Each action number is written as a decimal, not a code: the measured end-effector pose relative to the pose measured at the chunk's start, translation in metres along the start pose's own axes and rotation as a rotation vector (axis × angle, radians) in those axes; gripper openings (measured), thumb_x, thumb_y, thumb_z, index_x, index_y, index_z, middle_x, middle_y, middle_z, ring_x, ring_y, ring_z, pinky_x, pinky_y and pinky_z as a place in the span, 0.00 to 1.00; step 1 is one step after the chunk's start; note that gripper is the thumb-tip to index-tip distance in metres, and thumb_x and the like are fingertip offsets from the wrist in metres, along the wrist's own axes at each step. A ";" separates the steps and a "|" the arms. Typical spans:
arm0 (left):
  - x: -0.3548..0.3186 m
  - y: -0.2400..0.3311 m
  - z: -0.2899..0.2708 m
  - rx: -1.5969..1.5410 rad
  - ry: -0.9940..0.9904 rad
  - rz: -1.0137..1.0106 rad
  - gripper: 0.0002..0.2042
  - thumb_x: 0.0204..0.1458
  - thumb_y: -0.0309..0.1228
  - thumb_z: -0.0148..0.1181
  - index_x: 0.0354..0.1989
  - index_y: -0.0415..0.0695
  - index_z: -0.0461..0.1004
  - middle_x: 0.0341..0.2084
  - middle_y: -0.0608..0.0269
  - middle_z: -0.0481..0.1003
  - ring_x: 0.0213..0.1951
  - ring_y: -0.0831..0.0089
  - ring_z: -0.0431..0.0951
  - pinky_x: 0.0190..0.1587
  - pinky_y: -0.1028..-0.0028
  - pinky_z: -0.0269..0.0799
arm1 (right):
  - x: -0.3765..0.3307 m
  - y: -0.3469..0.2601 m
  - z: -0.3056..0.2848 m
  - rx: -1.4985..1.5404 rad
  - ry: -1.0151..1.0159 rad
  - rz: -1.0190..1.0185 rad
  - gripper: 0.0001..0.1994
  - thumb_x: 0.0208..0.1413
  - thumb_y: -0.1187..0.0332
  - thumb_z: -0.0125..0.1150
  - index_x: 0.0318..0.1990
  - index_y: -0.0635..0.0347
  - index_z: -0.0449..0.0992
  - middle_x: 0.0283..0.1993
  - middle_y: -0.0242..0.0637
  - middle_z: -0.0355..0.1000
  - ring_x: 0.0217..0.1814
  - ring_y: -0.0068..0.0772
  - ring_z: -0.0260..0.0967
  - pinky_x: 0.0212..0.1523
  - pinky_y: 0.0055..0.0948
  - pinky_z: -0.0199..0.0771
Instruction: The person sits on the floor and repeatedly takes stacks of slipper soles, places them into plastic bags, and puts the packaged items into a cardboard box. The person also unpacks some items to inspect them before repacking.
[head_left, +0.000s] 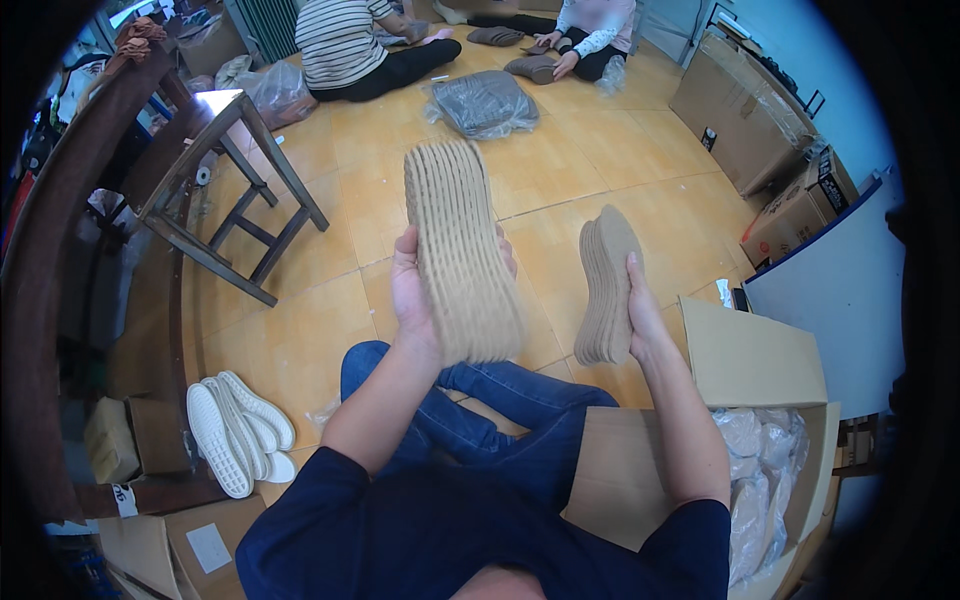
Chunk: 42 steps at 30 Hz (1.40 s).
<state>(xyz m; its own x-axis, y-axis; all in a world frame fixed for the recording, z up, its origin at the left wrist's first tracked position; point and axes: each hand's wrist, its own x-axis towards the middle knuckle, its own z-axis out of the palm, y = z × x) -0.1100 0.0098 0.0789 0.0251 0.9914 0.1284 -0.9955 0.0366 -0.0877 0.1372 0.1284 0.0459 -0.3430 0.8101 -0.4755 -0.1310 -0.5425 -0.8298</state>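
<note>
My left hand (pixel 410 290) is closed around a thick stack of tan, foot-shaped insoles (pixel 462 250), held upright over my lap. Its layered edges face me, and the lower end is a little blurred. My thumb lies along the left side, and fingertips show at the right. To the right, my right hand (pixel 645 315) grips a thinner stack of similar tan insoles (pixel 605 290), also upright, with the thumb on the flat face. The two stacks are apart. Beside my right forearm stands an open cardboard box (pixel 755 375) containing plastic-wrapped, light-coloured insoles (pixel 765 480).
Several white shoe soles (pixel 230 430) lean together at the left, below a wooden stool (pixel 250 195). Ahead on the tiled floor lies a plastic-wrapped grey bundle (pixel 485 103). Two people sit beyond it, one handling grey shoes (pixel 535 68). Large cardboard boxes (pixel 740 110) line the right.
</note>
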 end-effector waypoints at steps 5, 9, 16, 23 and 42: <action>0.006 0.003 -0.005 -0.054 0.189 0.096 0.26 0.59 0.44 0.47 0.64 0.46 0.61 0.61 0.54 0.64 0.64 0.54 0.60 0.67 0.47 0.50 | 0.000 0.001 0.003 0.010 0.048 -0.014 0.34 0.61 0.39 0.46 0.61 0.59 0.64 0.49 0.38 0.71 0.47 0.28 0.70 0.46 0.32 0.74; 0.007 -0.003 -0.004 0.051 0.351 0.121 0.26 0.58 0.45 0.49 0.62 0.46 0.62 0.58 0.54 0.67 0.61 0.54 0.65 0.65 0.49 0.55 | -0.002 -0.002 0.004 -0.010 0.062 0.017 0.35 0.61 0.38 0.46 0.62 0.59 0.64 0.52 0.39 0.71 0.49 0.30 0.69 0.48 0.33 0.73; 0.036 0.013 -0.070 0.678 0.505 0.213 0.25 0.54 0.41 0.56 0.57 0.43 0.64 0.53 0.57 0.70 0.57 0.57 0.68 0.60 0.54 0.62 | 0.021 0.031 -0.003 -0.146 0.110 -0.079 0.37 0.61 0.39 0.47 0.64 0.63 0.61 0.56 0.42 0.69 0.54 0.35 0.67 0.52 0.35 0.71; 0.074 0.030 -0.261 1.457 0.956 0.068 0.43 0.41 0.39 0.68 0.61 0.29 0.51 0.57 0.40 0.64 0.57 0.52 0.67 0.59 0.62 0.64 | 0.130 0.099 -0.013 -0.665 0.230 0.163 0.49 0.51 0.33 0.53 0.62 0.77 0.58 0.62 0.63 0.63 0.65 0.55 0.62 0.62 0.43 0.63; 0.081 -0.016 -0.330 2.145 1.174 -0.003 0.54 0.34 0.46 0.74 0.65 0.35 0.44 0.56 0.38 0.58 0.60 0.44 0.57 0.62 0.55 0.55 | 0.201 0.207 0.008 -1.145 0.467 -0.294 0.46 0.48 0.40 0.61 0.66 0.66 0.54 0.54 0.58 0.63 0.57 0.58 0.61 0.58 0.49 0.60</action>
<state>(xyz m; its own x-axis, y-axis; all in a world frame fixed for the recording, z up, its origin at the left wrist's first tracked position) -0.0614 0.1312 -0.2348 -0.6972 0.6534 -0.2951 0.3251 0.6550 0.6821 0.0339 0.1770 -0.2196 -0.0484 0.9943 -0.0951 0.8092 -0.0168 -0.5873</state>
